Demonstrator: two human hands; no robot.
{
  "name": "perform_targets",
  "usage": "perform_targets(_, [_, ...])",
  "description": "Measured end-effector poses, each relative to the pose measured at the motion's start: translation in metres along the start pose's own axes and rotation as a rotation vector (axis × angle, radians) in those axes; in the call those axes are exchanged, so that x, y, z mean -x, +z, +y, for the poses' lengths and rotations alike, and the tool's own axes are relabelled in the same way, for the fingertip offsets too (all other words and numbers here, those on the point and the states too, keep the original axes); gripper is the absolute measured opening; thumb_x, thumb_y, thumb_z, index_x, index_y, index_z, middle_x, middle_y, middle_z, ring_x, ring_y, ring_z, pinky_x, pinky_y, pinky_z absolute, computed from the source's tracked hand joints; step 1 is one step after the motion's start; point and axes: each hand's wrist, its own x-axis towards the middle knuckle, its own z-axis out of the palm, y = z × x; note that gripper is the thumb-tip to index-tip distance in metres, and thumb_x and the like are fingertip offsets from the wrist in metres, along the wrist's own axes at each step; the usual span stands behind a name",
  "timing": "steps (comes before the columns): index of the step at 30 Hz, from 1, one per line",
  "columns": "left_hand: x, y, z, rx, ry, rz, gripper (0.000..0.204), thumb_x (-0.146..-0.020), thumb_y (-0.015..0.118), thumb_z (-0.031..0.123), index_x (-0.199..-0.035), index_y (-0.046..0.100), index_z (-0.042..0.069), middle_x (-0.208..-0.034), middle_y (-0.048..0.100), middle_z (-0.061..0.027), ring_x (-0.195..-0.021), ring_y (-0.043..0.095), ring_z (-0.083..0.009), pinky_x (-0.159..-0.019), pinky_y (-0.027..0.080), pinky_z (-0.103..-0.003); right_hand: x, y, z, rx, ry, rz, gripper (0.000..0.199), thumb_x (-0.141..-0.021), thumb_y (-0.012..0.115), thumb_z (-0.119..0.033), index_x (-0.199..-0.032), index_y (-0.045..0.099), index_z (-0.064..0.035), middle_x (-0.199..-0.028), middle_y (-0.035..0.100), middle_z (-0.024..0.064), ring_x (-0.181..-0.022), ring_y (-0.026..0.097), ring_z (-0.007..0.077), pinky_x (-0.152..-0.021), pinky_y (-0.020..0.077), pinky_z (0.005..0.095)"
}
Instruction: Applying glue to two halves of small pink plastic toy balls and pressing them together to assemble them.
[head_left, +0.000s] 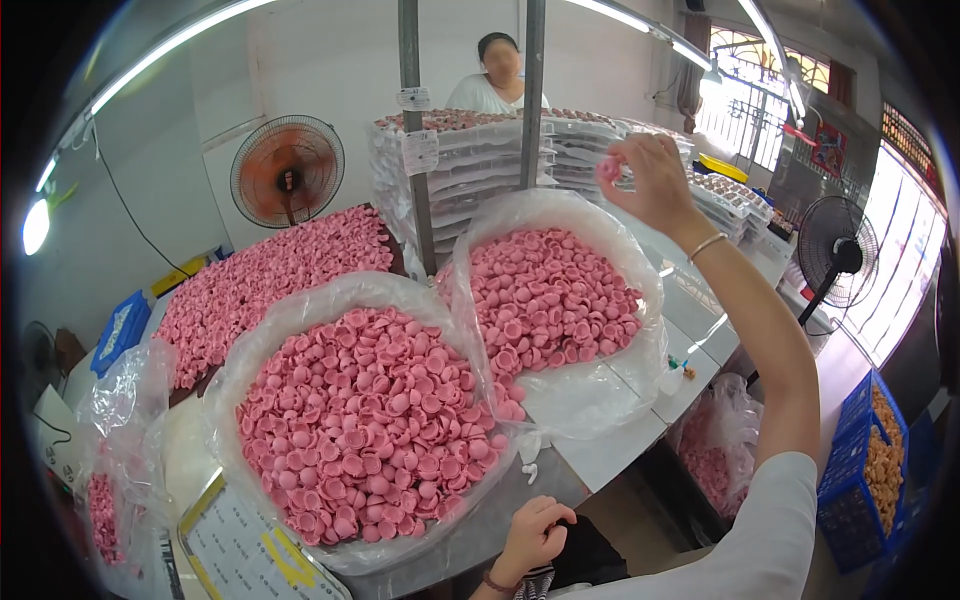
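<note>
My right hand (pixel 650 185) is raised over the table's right side, with a bracelet on its wrist. Its fingers pinch a small pink piece (pixel 608 168), probably one of the half-shells. By the front edge of the table, my left hand (pixel 537 535) is low and curled closed; whatever it may hold is hidden. In front of me, a big clear plastic bag (pixel 225 365) lies open, full of pink hollow half-shells (pixel 365 425). A second open bag (pixel 640 265) behind it to the right holds more of them.
More pink shells (pixel 280 285) cover a board at the back left. Stacked clear trays (pixel 460 165) stand behind two metal posts (pixel 533 95), with a person (pixel 497 80) beyond. A fan (pixel 288 175) and blue crate (pixel 850 490) flank the table. A printed board (pixel 240 540) lies front left.
</note>
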Motion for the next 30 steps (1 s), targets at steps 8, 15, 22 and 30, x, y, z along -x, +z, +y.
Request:
perform_targets(8, [-0.005, 0.012, 0.011, 0.171, -0.093, 0.000, 0.016, -0.056, 0.045, -0.003, -0.065, 0.057, 0.002, -0.054, 0.043, -0.0049, -0.049, 0.041, -0.0151, -0.045, 0.031, -0.026, -0.056, -0.112, -0.203, -0.675, -0.383, -0.047, 0.018, -0.065, 0.057, -0.021, -0.080, 0.051, -0.0142, -0.065, 0.043, -0.0041, -0.069, 0.048, 0.0105, -0.064, 0.0373, 0.0300])
perform_targets(15, [0.077, 0.018, -0.081, 0.280, -0.475, -0.194, 0.025, -0.079, 0.040, 0.008, -0.101, 0.045, -0.001, -0.098, 0.042, -0.0099, -0.086, 0.041, -0.0181, -0.075, 0.033, -0.028, -0.088, -0.161, -0.210, -1.059, -0.510, -0.143, 0.017, -0.060, 0.061, -0.027, -0.054, 0.056, -0.0116, -0.060, 0.052, -0.0049, -0.073, 0.048, 0.0149, -0.054, 0.0333, 0.0266])
perform_targets(22, [0.001, -0.001, 0.000, 0.142, -0.274, -0.026, 0.017, -0.056, 0.042, -0.004, -0.066, 0.054, 0.003, -0.058, 0.041, -0.0069, -0.049, 0.039, -0.0153, -0.044, 0.030, -0.028, -0.062, -0.164, -0.192, -0.927, -0.544, -0.375, 0.016, -0.054, 0.058, -0.020, -0.049, 0.044, -0.0135, -0.054, 0.033, -0.0051, -0.064, 0.037, 0.0122, -0.051, 0.0285, 0.0256])
perform_targets(30, [-0.006, 0.014, -0.003, 0.125, -0.145, -0.011, 0.017, -0.055, 0.043, -0.003, -0.066, 0.054, 0.004, -0.057, 0.040, -0.0057, -0.050, 0.040, -0.0172, -0.044, 0.031, -0.027, -0.019, -0.173, -0.183, -0.413, -0.318, -0.047, 0.008, -0.058, 0.059, -0.012, -0.061, 0.052, -0.0093, -0.059, 0.043, 0.0005, -0.064, 0.043, 0.0161, -0.056, 0.0329, 0.0288])
